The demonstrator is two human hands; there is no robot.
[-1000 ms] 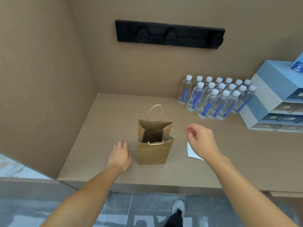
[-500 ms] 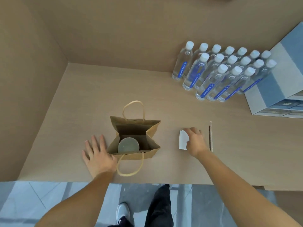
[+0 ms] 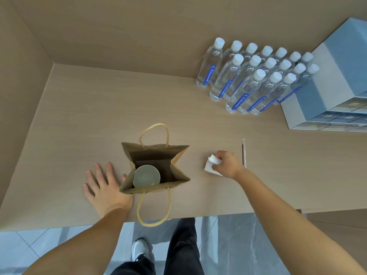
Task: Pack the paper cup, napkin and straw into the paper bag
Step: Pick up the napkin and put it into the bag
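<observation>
A brown paper bag (image 3: 179, 156) stands open on the wooden counter, its rope handles splayed front and back. The paper cup (image 3: 146, 176) sits upright inside it, at the bag's left. My left hand (image 3: 103, 185) lies flat on the counter with fingers spread, touching the bag's left side. My right hand (image 3: 227, 164) pinches the white napkin (image 3: 210, 165), which is crumpling and lifting off the counter right of the bag. The wrapped straw (image 3: 243, 152) lies on the counter just beyond my right hand.
Several water bottles (image 3: 248, 80) stand in rows at the back right. A blue-and-white drawer box (image 3: 327, 90) sits beside them at the right edge. Tan walls close the counter at the left and back. The counter's front edge (image 3: 59, 227) runs near my body.
My head has tilted further down over the bag. My right hand went down to the napkin and closed its fingers on it, bunching it up. My left hand stayed beside the bag.
</observation>
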